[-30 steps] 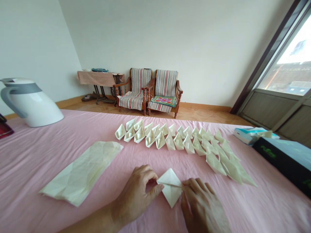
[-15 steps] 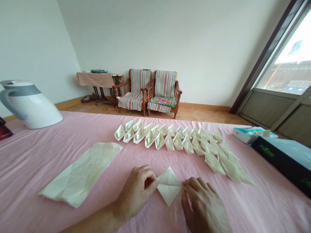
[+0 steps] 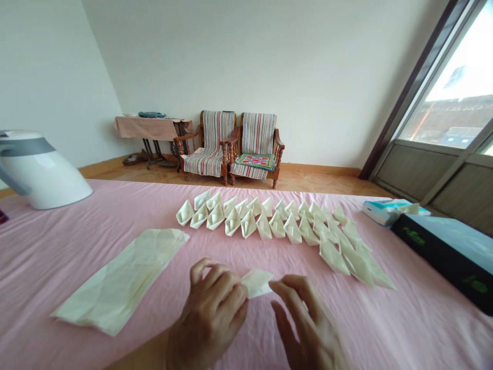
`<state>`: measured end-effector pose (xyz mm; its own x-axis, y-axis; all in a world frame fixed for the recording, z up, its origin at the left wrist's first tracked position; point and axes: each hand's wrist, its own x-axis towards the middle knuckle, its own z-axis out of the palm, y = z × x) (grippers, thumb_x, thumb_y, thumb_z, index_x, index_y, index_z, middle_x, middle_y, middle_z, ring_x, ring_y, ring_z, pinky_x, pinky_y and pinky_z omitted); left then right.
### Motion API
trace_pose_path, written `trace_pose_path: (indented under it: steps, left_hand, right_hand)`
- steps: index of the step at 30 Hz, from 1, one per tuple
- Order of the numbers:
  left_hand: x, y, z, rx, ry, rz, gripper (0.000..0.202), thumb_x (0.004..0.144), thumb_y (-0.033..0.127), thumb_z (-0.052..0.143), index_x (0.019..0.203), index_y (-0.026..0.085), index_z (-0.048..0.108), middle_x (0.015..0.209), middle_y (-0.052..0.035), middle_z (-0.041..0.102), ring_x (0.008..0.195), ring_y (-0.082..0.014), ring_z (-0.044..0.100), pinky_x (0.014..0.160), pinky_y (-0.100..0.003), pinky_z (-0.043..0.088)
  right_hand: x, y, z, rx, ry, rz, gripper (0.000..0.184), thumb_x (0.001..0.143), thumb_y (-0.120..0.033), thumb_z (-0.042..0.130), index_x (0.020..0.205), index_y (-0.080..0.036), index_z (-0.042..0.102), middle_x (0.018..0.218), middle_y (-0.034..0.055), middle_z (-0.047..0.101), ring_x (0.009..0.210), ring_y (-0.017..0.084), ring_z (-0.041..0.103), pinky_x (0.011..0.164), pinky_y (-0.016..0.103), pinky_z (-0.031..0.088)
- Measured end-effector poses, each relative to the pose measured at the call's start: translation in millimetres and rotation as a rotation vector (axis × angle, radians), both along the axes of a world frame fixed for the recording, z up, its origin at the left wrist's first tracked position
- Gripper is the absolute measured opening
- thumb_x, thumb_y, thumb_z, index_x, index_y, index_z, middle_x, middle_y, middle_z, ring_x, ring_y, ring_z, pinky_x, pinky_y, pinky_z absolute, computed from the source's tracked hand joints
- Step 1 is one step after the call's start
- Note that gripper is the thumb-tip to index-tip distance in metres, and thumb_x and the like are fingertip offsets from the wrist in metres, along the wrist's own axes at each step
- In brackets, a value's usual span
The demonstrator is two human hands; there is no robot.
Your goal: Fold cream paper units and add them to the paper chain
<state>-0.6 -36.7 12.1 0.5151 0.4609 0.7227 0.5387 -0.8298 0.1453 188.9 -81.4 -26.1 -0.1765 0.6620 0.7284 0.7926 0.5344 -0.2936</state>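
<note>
A small piece of folded cream paper (image 3: 258, 283) lies near the front middle of the pink cloth. My left hand (image 3: 211, 308) grips its left end, with the fingers curled over it and partly hiding it. My right hand (image 3: 304, 318) is at the other end, its thumb and index finger apart. The index fingertip is at the paper's right tip; I cannot tell whether it touches. Several folded paper boats (image 3: 248, 224) stand in rows beyond my hands, some nested together at the right. To the left lies a stack of creased paper sheets (image 3: 123, 280).
A white and grey jug (image 3: 54, 172) stands at the far left. On the right are a black box (image 3: 435, 257) and a blue and white tissue pack (image 3: 385, 211). Past the pink-covered table (image 3: 127, 198) are two wooden armchairs (image 3: 256, 139) against the wall.
The paper was a flat diamond held at both side corners; now it looks narrower and folded over. My left hand has turned palm down over it, and my right thumb and index finger have spread.
</note>
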Motion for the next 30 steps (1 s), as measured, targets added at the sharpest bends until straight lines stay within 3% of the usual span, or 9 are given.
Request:
trace_pose_path:
  steps: [3,7,10,13,16,22,27,30]
  left_hand:
    - [2.9,-7.3,-1.8,0.009,0.049,-0.075,0.021,0.092,0.005,0.049,0.075,0.016,0.057,0.069,-0.0002,0.056,0.073,-0.0171,0.051,0.086,-0.042,0.03]
    - [1.2,-6.0,-3.7,-0.018,0.08,-0.211,0.017,0.092,0.004,0.05,0.081,0.015,0.058,0.072,-0.0007,0.057,0.074,-0.0168,0.051,0.085,-0.039,0.031]
    - [-3.2,0.2,-4.0,-0.067,0.069,-0.26,0.003,0.091,0.014,0.059,0.089,0.015,0.058,0.08,-0.0032,0.059,0.08,-0.0197,0.051,0.087,-0.041,0.033]
    - [-5.9,6.8,-7.3,-0.127,0.034,-0.231,0.013,0.09,0.021,0.064,0.098,0.015,0.056,0.088,-0.0055,0.059,0.085,-0.0219,0.052,0.087,-0.041,0.036]
    - [-4.7,13.0,-12.6,-0.184,-0.026,-0.171,0.016,0.091,0.016,0.06,0.106,0.016,0.054,0.095,-0.0074,0.058,0.091,-0.0229,0.052,0.082,-0.037,0.04]
    - [-2.7,18.8,-15.8,-0.155,-0.053,-0.189,0.011,0.094,0.007,0.051,0.096,0.016,0.057,0.085,-0.005,0.057,0.08,-0.0192,0.051,0.071,-0.032,0.042]
    - [-4.2,14.9,-17.2,-0.109,0.1,-0.171,0.022,0.095,0.004,0.043,0.086,0.017,0.059,0.078,-0.0028,0.055,0.075,-0.0179,0.049,0.072,-0.033,0.041]
    - [-2.6,13.0,-18.3,-0.092,0.233,-0.15,0.025,0.098,0.008,0.04,0.082,0.016,0.058,0.077,-0.0029,0.055,0.074,-0.019,0.048,0.074,-0.034,0.041]
  right_hand:
    - [-3.1,-1.1,-3.0,-0.058,-0.047,0.045,0.029,0.09,-0.008,0.045,0.117,-0.019,0.052,0.097,0.0085,0.057,0.078,0.017,0.061,0.065,0.027,0.052]
    - [-3.1,1.7,-2.7,-0.083,-0.049,0.061,0.023,0.089,-0.006,0.041,0.095,-0.022,0.056,0.085,0.005,0.057,0.068,0.016,0.058,0.057,0.027,0.048]
    - [0.9,4.6,-0.9,-0.068,0.023,0.007,0.024,0.089,-0.005,0.039,0.091,-0.022,0.055,0.082,0.0037,0.057,0.067,0.016,0.058,0.058,0.026,0.047]
    - [6.7,6.9,2.6,-0.068,0.123,-0.02,0.022,0.089,-0.005,0.04,0.095,-0.023,0.052,0.085,0.0034,0.057,0.072,0.016,0.06,0.061,0.024,0.047]
    - [10.0,9.4,7.3,-0.086,0.197,0.004,0.02,0.087,-0.006,0.041,0.093,-0.023,0.049,0.085,0.0017,0.057,0.074,0.014,0.061,0.063,0.021,0.047]
    - [9.5,14.0,4.8,-0.186,0.261,0.079,0.02,0.085,-0.005,0.042,0.089,-0.024,0.048,0.083,0.0,0.058,0.076,0.014,0.06,0.065,0.021,0.046]
    - [12.4,16.4,-6.6,-0.351,0.182,0.05,0.022,0.082,-0.003,0.04,0.086,-0.023,0.048,0.084,0.0019,0.057,0.073,0.017,0.056,0.065,0.026,0.046]
    - [13.2,14.9,-9.9,-0.348,0.117,0.02,0.029,0.075,0.0,0.042,0.093,-0.022,0.05,0.092,0.0043,0.058,0.084,0.02,0.056,0.073,0.033,0.047]
